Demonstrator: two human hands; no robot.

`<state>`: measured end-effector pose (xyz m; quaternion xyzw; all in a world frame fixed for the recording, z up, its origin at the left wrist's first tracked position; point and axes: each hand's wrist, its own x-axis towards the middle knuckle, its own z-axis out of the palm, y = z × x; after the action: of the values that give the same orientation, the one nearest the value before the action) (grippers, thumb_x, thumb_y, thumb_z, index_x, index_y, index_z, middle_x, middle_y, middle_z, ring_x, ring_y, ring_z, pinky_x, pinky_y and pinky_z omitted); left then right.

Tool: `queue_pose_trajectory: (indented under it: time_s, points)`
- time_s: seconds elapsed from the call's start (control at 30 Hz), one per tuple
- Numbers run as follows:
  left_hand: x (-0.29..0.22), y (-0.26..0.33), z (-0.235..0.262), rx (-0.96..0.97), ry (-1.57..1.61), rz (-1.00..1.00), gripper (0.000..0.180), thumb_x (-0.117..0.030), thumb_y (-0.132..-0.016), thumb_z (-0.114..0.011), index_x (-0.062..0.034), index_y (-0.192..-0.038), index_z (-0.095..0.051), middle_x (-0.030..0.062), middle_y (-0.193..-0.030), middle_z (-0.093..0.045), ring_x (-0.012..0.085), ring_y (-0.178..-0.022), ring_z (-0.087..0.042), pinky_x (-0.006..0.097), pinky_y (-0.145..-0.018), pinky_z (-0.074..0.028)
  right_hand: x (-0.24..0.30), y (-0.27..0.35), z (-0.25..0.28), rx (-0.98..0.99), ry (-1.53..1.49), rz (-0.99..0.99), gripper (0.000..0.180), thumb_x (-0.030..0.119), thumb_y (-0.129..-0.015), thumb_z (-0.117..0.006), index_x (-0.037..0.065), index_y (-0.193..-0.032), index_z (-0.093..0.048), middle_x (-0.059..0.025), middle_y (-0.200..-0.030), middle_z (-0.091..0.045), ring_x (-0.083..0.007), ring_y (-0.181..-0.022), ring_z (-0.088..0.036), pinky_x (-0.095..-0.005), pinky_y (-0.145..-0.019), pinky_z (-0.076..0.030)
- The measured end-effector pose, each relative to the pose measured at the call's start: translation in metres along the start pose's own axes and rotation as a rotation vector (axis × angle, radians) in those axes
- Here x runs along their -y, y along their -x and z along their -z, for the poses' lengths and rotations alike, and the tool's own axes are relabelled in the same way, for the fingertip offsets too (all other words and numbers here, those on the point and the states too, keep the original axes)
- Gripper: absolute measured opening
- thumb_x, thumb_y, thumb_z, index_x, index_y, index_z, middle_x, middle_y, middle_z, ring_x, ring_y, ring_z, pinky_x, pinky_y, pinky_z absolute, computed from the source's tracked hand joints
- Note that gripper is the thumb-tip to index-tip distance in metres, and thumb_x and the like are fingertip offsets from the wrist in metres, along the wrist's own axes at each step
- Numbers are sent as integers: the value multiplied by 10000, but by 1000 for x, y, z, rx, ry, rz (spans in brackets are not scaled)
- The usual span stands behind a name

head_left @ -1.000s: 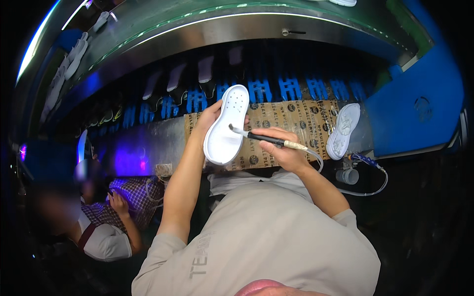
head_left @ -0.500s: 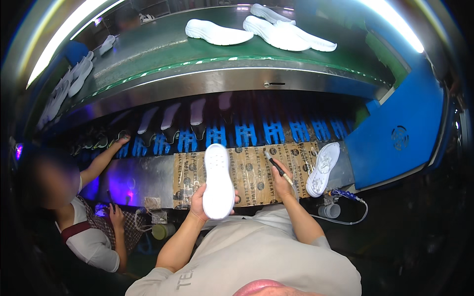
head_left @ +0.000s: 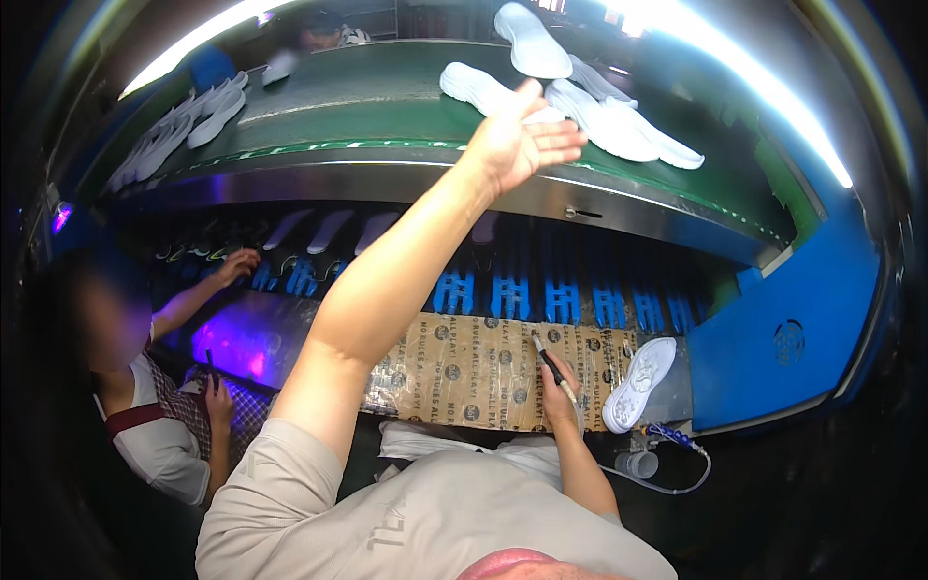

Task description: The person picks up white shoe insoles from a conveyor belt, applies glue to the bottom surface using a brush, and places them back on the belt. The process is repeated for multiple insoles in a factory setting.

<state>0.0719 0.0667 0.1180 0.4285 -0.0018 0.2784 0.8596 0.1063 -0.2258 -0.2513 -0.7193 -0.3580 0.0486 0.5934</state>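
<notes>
My left hand (head_left: 520, 145) reaches out over the green conveyor belt (head_left: 338, 101), fingers spread, holding nothing. Just beyond its fingertips is a white shoe sole (head_left: 532, 41); I cannot tell whether it touches the belt. Another white sole (head_left: 474, 89) lies partly hidden behind the hand, and several overlapping soles (head_left: 619, 126) lie to its right. Low over the cardboard-covered bench, my right hand (head_left: 559, 387) is closed around a brush (head_left: 553, 365) with a dark handle. To the right of that hand a white sole (head_left: 640, 385) rests on the bench.
Printed cardboard (head_left: 464, 377) covers part of the bench. Blue holders (head_left: 510, 295) line the lower level beneath the belt's metal edge. A blue panel (head_left: 788, 319) bounds the right side. A co-worker (head_left: 159, 416) works at the left. A small cup (head_left: 638, 464) hangs near the bench edge.
My left hand has moved from the bench up and forward to the belt and let go of the sole it held. My right hand still grips the brush.
</notes>
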Motion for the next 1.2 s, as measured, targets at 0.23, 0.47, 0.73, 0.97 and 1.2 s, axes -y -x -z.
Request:
queue_pose_trajectory:
  time_s: [0.23, 0.47, 0.73, 0.97, 1.2]
  points:
    - [-66, 59, 86, -372, -948, -345, 333, -227, -998, -673, 1, -1238, -708, 127, -1033, -762, 172, -963, -728, 315, -817, -598, 10, 1, -2, 68, 1, -60, 283, 107, -965, -661, -22, -1213, -709, -171, -1118, -720, -311, -1026, -678, -393, -912, -516]
    - [-225, 66, 289, -1256, -2057, 94, 874, -482, -884, -725, -43, -1546, -361, 395, -1516, -341, 524, -1400, -428, 623, -1124, -380, 9, 0, -5, 85, 28, -108, 312, 118, -975, -656, -22, -1250, -697, -171, -1194, -717, -298, -1101, -670, -395, -976, -505]
    - [-392, 115, 538, -1575, -2063, 268, 895, -554, -941, -605, -228, -1664, -190, 421, -1560, -275, 578, -1438, -339, 713, -1148, -264, -1, -3, -3, 87, 96, -67, 304, 104, -956, -681, -23, -1232, -703, -135, -1068, -720, -234, -951, -674, -351, -865, -524]
    - [-410, 109, 561, -1496, -2133, 226, 811, -511, -923, -668, -153, -1582, -361, 234, -1539, -493, 487, -1407, -445, 767, -1082, -327, 30, -5, 0, 65, 164, -95, 297, 102, -928, -703, -3, -1206, -715, -162, -1028, -729, -280, -899, -693, -362, -819, -533]
    - [-369, 148, 463, -1275, -2279, -14, 792, -550, -831, -770, 81, -1285, -617, 314, -1232, -682, 465, -1191, -639, 491, -1018, -492, 21, -5, -2, 53, 112, -18, 281, 102, -941, -708, 19, -1209, -724, -98, -893, -656, -225, -794, -620, -340, -739, -497]
